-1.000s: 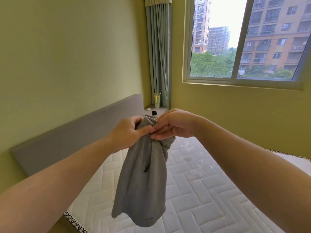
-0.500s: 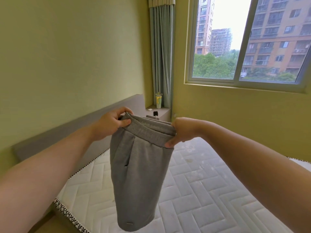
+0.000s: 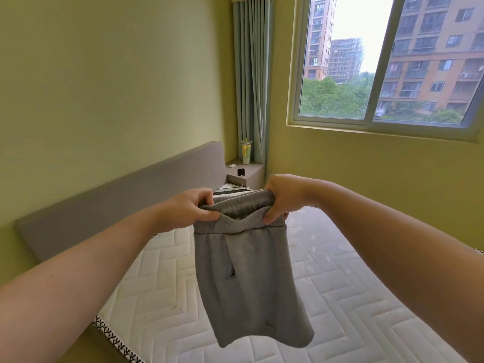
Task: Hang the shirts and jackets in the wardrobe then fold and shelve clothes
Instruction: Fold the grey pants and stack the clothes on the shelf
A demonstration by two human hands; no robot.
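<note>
A bare quilted white mattress [image 3: 327, 297] lies below the grip. Beyond it, a grey headboard [image 3: 131, 203], a bedside ledge [image 3: 248, 170] with a cup [image 3: 246, 153], curtain [image 3: 251, 74] and window [image 3: 387, 61].

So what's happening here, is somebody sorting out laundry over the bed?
A person is holding up a pair of grey shorts over a bare quilted mattress. The left hand and the right hand each pinch one end of the waistband, spreading it out so the shorts hang straight down. The hem is off the mattress, so nothing has been laid flat or folded yet. No wardrobe or shelf is in view; behind are a grey headboard and a window.
</note>
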